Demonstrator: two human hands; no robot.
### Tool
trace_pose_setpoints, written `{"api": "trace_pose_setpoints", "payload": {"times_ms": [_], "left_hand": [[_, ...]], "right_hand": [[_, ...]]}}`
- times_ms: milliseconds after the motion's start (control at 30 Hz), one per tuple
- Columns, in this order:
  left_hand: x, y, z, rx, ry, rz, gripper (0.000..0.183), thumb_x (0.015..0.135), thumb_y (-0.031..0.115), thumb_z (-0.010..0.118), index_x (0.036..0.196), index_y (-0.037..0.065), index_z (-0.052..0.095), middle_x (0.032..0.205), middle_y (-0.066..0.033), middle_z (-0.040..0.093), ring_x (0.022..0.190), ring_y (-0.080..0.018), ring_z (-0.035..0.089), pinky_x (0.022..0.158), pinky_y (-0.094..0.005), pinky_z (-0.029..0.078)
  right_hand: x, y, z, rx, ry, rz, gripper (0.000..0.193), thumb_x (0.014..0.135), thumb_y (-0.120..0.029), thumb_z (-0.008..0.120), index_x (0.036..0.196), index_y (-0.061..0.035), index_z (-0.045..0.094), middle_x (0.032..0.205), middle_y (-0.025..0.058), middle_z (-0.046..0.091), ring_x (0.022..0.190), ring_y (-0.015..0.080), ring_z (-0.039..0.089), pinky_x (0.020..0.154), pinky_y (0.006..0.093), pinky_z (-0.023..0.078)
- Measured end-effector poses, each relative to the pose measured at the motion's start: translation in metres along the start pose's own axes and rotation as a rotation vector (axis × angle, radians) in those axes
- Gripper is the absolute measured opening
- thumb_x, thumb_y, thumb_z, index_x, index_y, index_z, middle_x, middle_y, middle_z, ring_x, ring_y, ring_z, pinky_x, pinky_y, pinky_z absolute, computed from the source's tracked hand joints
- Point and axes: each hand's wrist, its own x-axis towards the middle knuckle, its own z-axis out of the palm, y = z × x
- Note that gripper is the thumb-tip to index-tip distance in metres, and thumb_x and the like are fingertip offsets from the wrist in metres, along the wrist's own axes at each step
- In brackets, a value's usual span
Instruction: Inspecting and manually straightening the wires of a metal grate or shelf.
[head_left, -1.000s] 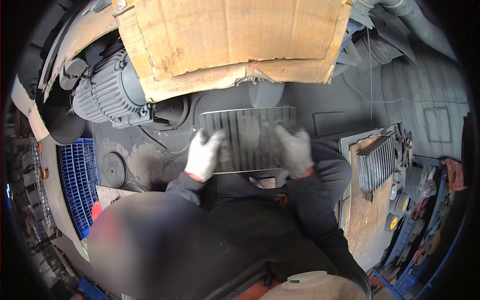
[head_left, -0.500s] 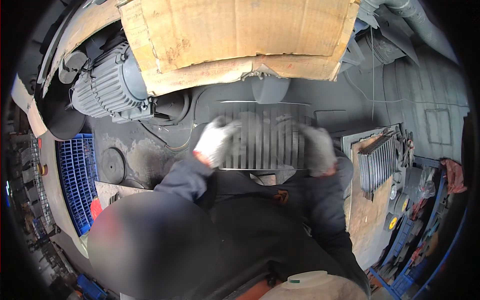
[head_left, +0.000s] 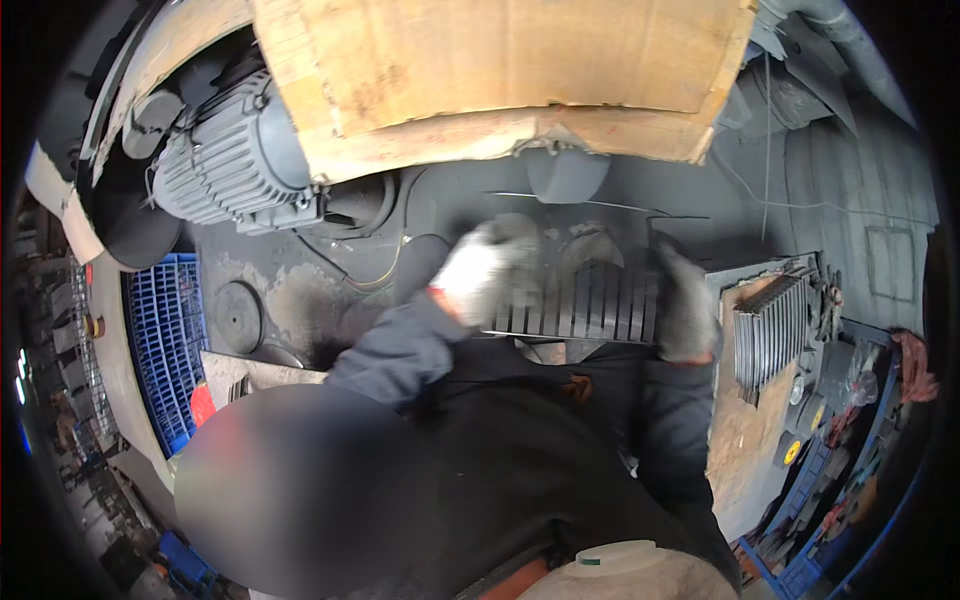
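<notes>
Clock read from grate centre. Grate (head_left: 585,305) is seen between the hands, just in front of the torso (head_left: 530,440); left hand (head_left: 486,268) at 10, right hand (head_left: 688,312) at 3. Both gloved, blurred; whether fingers are spread, pressed together or pinching the edges can't be made out. Judgement: both ends should be supported evenly, grate held flat, fingertips held away from the grey block (head_left: 567,178) at 12. Grate looks roughly rectangular, striped dark and light, strips run 12 to 6; thin bright line along 6 edge, pale curved patch toward 12. Slots or grooves: not resolvable. Slat stack (head_left: 768,340) seen past right hand, 3 to 4.
</notes>
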Motion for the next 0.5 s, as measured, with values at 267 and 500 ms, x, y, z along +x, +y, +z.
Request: {"api": "trace_pose_setpoints", "payload": {"times_ms": [267,500], "left_hand": [[-0.028,0.010,-0.068,0.102,0.246,0.081,0.036,0.103,0.025,0.077,0.127,0.001,0.066,0.092,-0.0070,0.070,0.068,-0.0190,0.070,0.059,-0.0360,0.062],[-0.150,0.058,-0.090,0.508,0.384,0.410,0.023,0.102,0.020,0.079,0.110,0.002,0.066,0.082,-0.0063,0.071,0.062,-0.0113,0.067,0.053,-0.0291,0.051]], "right_hand": [[0.039,0.042,0.055,-0.213,-0.149,0.166,0.040,0.108,-0.033,0.068,0.132,-0.0008,0.071,0.122,0.0109,0.077,0.092,0.0190,0.074,0.079,0.0356,0.060],[-0.030,0.045,0.111,-0.457,-0.020,-0.430,0.060,0.092,-0.009,0.089,0.143,0.0023,0.061,0.132,0.0185,0.072,0.118,0.0289,0.073,0.101,0.0373,0.061]]}}
